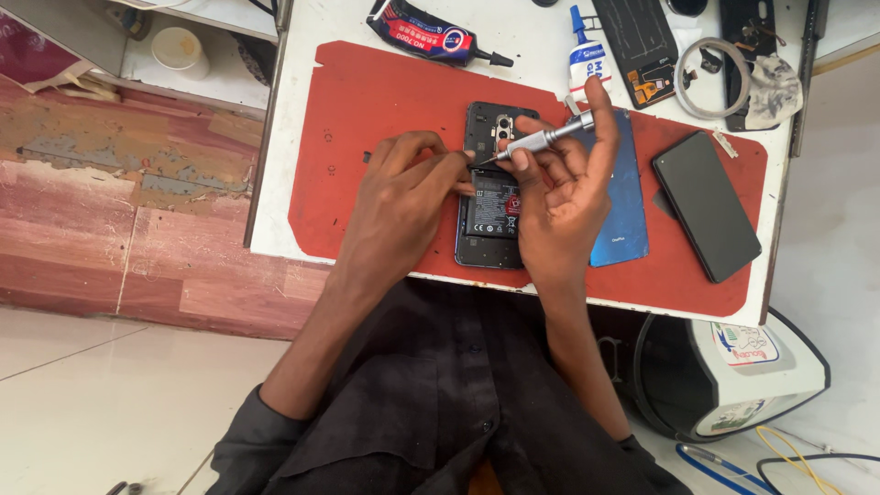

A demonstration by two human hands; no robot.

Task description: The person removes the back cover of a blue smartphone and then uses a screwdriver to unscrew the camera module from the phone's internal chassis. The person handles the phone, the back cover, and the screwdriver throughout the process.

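An opened phone [490,188] lies face down on a red mat [367,110], its battery and camera module exposed. My right hand [559,197] grips a small silver screwdriver [541,140], its tip pointing left at the phone's upper edge. My left hand [399,197] rests on the phone's left side, fingertips pinched close to the screwdriver tip. A blue back cover [628,197] lies just right of the phone, partly under my right hand.
A black phone [706,206] lies screen down at the mat's right. Behind the mat are a black-and-red glue tube [431,37], a small white glue bottle [587,60], black phone parts [642,41] and a tape ring [710,78]. The white table's edge runs along the left.
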